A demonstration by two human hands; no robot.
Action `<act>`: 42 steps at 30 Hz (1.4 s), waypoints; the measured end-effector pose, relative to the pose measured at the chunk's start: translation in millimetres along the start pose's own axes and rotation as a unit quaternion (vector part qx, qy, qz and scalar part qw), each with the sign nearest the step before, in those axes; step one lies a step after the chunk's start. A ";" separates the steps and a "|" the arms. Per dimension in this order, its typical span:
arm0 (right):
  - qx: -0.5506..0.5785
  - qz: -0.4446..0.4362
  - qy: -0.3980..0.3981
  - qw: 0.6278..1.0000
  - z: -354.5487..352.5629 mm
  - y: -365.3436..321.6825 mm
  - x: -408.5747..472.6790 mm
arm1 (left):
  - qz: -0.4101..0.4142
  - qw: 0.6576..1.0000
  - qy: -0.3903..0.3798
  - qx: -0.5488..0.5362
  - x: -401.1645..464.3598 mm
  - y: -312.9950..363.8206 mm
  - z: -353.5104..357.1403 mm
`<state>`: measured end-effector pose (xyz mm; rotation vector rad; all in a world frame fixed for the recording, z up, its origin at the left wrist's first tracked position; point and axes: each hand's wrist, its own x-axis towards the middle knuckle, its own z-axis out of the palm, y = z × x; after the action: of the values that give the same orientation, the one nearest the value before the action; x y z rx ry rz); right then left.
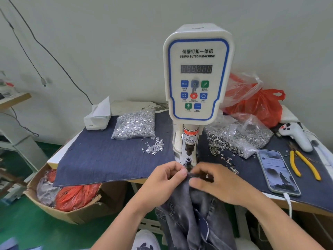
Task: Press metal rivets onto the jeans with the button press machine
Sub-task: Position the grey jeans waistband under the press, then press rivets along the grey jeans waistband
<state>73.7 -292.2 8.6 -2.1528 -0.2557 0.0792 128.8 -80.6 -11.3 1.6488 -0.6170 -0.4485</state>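
Jeans (pixel 194 213) hang from the bench edge, their upper hem held just in front of the lower die (pixel 188 161) of the servo button machine (pixel 197 78). Left hand (pixel 162 181) pinches the hem between thumb and forefinger; right hand (pixel 216 183) has its fingers curled over the same edge, apparently gripping it. Judgement: fabric should lie flat and centred over the die, fingertips drawn clear of the punch (pixel 189 150). Loose rivets (pixel 154 147) lie near, left of the machine.
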 end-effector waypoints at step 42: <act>-0.235 0.496 0.349 0.760 -76.1 75.4 -48.9 | -0.002 0.991 0.010 0.132 11.6 -36.6 -7.0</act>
<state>49.3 -405.3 -12.9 -2.3855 1.4538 -0.2116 147.4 -78.7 -45.6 1.9033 -0.6809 -0.3629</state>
